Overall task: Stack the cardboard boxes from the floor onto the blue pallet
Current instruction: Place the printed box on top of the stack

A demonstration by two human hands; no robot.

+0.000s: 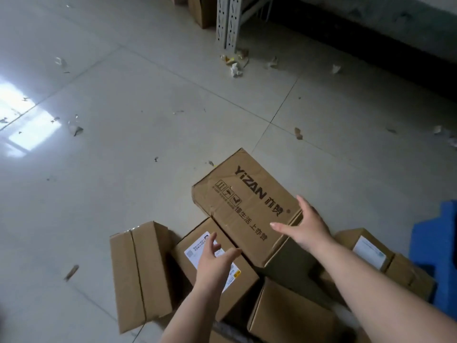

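Several cardboard boxes lie in a heap on the tiled floor. The largest, a printed box (244,201) marked YIZAN, lies tilted on top of the others. My right hand (305,225) is spread open over its near right corner, fingers straight, holding nothing. My left hand (216,258) hovers open above a smaller labelled box (195,246) just left of the big one. A plain taped box (139,273) lies at the left of the heap. The blue pallet (435,256) shows only as a corner at the right edge.
More boxes lie under my right forearm, one with a white label (368,252) and a plain one (289,315) in front. Paper scraps (235,65) litter the tiles. A grey metal rack leg (226,21) and a box stand at the back; a dark wall base runs along the right.
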